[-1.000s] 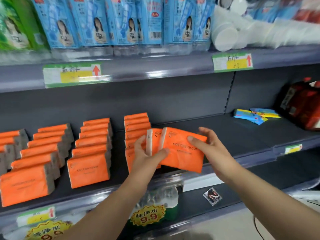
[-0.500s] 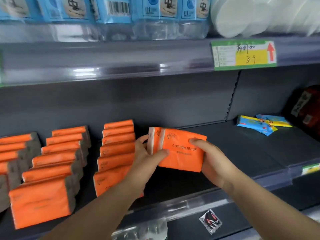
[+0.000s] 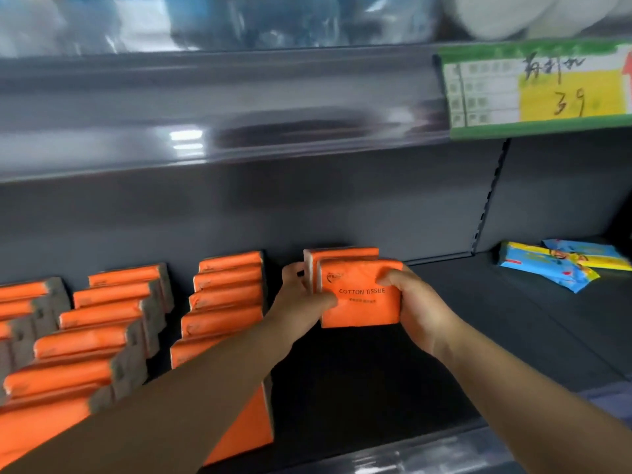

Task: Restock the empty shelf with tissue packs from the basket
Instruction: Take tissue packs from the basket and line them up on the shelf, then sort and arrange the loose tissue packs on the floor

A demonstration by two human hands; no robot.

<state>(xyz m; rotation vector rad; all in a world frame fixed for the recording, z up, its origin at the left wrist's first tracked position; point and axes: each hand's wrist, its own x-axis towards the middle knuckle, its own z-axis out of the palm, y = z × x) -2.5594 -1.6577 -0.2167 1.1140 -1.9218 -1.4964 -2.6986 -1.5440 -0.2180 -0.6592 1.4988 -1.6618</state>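
Observation:
Two orange tissue packs [image 3: 360, 297] marked COTTON TISSUE stand upright, one behind the other, near the back of the dark grey shelf [image 3: 376, 381]. My left hand [image 3: 301, 299] grips their left side, thumb across the front pack. My right hand [image 3: 415, 302] grips the right side, fingers curled over the top corner. Rows of the same orange packs [image 3: 225, 295] fill the shelf to the left, my left forearm crossing over the nearest row. The basket is out of view.
Blue and yellow flat packets [image 3: 550, 265] lie at the shelf's right rear. Above runs the upper shelf's edge with a green and yellow price tag [image 3: 537, 90]. A perforated upright [image 3: 489, 206] divides the back panel. Bare shelf lies between my hands and the packets.
Both hands have carried the two packs deeper into the shelf and lowered them toward its back, to the right of the last orange row. The camera has moved closer.

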